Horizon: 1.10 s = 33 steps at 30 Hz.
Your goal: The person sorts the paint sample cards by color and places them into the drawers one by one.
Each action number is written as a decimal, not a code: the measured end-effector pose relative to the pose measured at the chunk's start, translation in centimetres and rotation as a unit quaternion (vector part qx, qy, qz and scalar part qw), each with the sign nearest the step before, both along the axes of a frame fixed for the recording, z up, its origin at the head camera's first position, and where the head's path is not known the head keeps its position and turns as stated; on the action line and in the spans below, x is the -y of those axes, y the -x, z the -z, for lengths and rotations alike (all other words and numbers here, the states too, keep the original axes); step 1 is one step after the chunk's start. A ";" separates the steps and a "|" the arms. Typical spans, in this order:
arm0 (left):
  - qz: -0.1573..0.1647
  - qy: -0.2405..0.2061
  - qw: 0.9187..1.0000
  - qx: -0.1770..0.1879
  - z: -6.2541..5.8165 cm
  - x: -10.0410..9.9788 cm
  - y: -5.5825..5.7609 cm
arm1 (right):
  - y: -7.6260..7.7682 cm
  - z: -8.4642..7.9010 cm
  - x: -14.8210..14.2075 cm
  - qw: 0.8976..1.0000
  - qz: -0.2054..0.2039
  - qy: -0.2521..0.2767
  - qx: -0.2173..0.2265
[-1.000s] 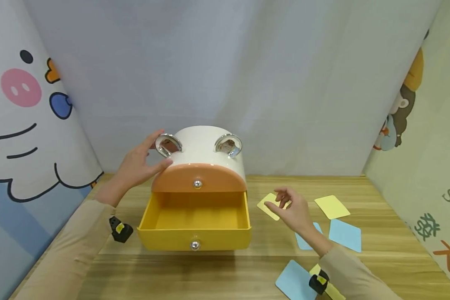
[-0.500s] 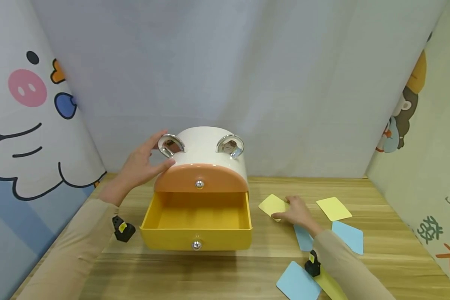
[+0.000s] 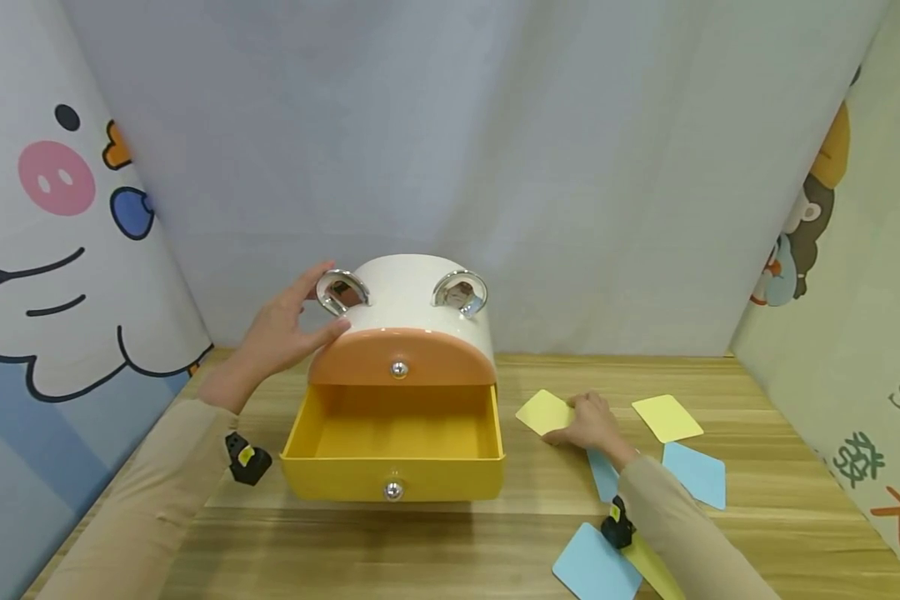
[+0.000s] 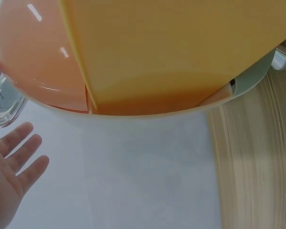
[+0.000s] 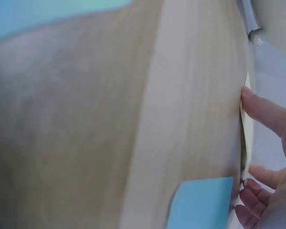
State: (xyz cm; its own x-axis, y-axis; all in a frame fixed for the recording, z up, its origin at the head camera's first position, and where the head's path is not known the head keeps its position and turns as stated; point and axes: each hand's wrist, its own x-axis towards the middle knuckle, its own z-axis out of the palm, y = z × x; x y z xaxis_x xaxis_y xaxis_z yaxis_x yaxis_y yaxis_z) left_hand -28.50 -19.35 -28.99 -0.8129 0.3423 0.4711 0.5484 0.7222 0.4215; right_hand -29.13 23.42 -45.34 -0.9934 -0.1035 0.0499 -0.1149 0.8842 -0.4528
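A white-topped drawer box (image 3: 412,296) with an orange upper drawer front (image 3: 401,357) stands on the table, its yellow lower drawer (image 3: 393,479) pulled out. My left hand (image 3: 277,329) touches the box's left side by a silver ring (image 3: 341,292), thumb on the top front edge. The left wrist view has several fingers (image 4: 26,164) straight and spread, off the box. At the right, my right hand (image 3: 592,423) pinches a yellow card (image 3: 543,412) between thumb and finger. In the right wrist view, that card (image 5: 248,126) looks slightly bowed at the table surface.
Another yellow card (image 3: 667,418) lies to the right of my right hand, with a blue card (image 3: 696,475) below it. One blue card (image 3: 603,475) is partly under the right wrist. Nearer are a blue card (image 3: 596,562) and a yellow card (image 3: 652,567), partly covered by the sleeve.
My right hand has come down from above the yellow card to its right side and taken hold of its edges. The left hand stays at the box. The view has shifted slightly.
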 end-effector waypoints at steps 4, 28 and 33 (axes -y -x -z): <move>0.001 0.000 1.000 0.000 0.0 -0.1 0.0 | 0.0 -0.1 -0.2 0.995 0.021 0.089 0.027; -0.001 0.003 1.000 0.006 -0.2 -0.2 -0.1 | -1.9 -9.5 -1.8 0.943 -0.025 0.314 0.102; -0.003 0.004 1.000 0.006 -0.2 -0.1 0.0 | -3.1 -12.6 -0.5 0.939 -0.063 0.326 0.093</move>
State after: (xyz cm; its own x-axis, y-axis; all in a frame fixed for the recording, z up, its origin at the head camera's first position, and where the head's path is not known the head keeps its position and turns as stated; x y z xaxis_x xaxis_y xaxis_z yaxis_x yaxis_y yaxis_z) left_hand -28.49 -19.27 -28.83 -0.8205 0.3417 0.4583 0.5392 0.7291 0.4216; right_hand -26.04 23.94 -32.78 -0.9730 -0.2289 -0.0297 -0.0655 0.3972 -0.9154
